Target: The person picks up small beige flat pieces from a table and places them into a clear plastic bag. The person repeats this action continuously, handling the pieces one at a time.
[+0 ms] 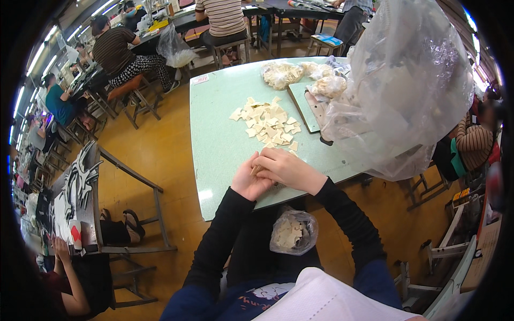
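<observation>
My left hand (248, 181) and my right hand (284, 167) meet at the near edge of a pale green table (214, 134). Together they pinch a small stack of cream paper pieces (257, 169), mostly hidden by the fingers. Just beyond the hands lies a loose pile of the same cream square pieces (267, 124) on the tabletop. A small clear bag (293, 231) partly filled with such pieces sits in my lap below the table edge.
A very large clear plastic bag (399, 91) bulges over the table's right side. Smaller filled bags (300, 74) lie at the far end. Other seated people work at tables behind and to the left; stools and a metal-framed bench (134, 214) stand on the yellow floor.
</observation>
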### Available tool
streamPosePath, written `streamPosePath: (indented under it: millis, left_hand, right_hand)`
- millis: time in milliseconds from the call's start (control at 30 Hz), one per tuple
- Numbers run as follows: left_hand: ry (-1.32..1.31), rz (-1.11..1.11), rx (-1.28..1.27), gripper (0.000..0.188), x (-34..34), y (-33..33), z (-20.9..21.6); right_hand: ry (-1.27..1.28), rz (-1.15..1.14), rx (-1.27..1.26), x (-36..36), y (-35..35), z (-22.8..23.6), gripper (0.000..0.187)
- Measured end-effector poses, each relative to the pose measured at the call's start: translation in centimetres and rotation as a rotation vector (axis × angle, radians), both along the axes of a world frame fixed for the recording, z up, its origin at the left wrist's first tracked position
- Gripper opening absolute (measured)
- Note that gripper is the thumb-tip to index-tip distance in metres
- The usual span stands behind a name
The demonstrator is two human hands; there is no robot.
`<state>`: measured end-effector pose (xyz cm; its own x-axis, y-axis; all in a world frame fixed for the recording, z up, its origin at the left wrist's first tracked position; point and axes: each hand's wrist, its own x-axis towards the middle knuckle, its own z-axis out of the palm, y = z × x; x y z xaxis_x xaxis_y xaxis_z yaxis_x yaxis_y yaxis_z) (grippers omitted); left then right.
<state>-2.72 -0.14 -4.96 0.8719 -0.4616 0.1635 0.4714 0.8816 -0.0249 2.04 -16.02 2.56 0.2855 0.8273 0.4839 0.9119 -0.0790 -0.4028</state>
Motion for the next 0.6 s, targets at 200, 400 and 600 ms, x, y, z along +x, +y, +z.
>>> streamPosePath:
  millis: [200,400,600]
  left_hand:
    - [0.107,0.146,0.154,0.036,-0.7,-0.3,-0.2]
    - [0.233,0.116,0.123,0.040,-1.2,-0.5,2.2]
    - [0.128,0.104,0.085,0.049,-4.9,-0.7,5.7]
  right_hand:
    - [0.003,-0.140,0.095,0.0,-0.7,-0.4,0.028]
    - [0.014,-0.302,0.174,-1.1,-2.0,0.6,0.030]
    - [0.236,-0.410,0.266,-6.2,-6.7,3.6,0.023]
